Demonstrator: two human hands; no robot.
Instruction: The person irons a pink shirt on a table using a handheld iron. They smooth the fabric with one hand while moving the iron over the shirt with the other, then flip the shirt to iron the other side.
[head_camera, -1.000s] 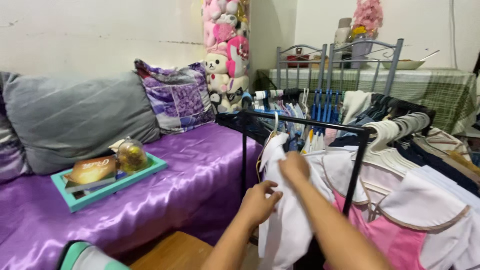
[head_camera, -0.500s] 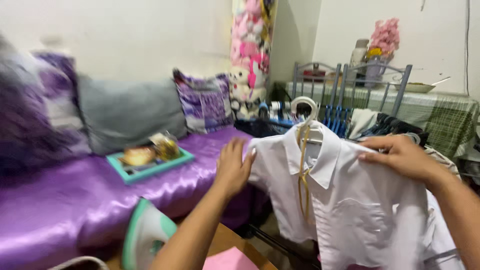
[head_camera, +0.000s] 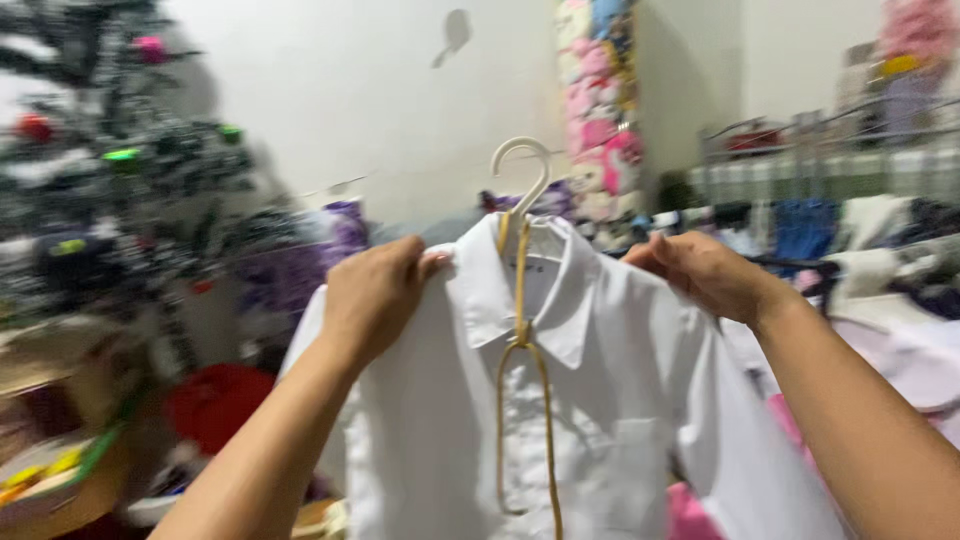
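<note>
The left hand is closed over the left shoulder of a white shirt, fingers curled down across the cloth and the thumb tucked near the collar. The right hand pinches the opposite shoulder, its fingers bent around the seam. Between the two hands the shirt hangs spread out in the air, front side toward the person, collar uppermost and the body falling straight down out of the bottom of the view.

The shirt sits on a pale plastic hanger, whose hook rises free above the collar and touches nothing. A thin yellow cord runs down from the collar along the button line and splits into a long narrow loop over the chest. A patch pocket shows faintly on the shirt's front, low on the right of the view.

Behind the right forearm, crowded clothes hang on a rack: white, dark and blue pieces, with pink fabric showing under the shirt's hem. Further back a column of stuffed toys, mostly pink and cream, stands against the pale wall.

Out to the left, well apart from the hands, a decorated tree with frosted branches and coloured baubles fills the corner, heavily blurred. Below it lies a round red object, and purple fabric shows just past the left wrist; the blur hides what either of them is.
</note>
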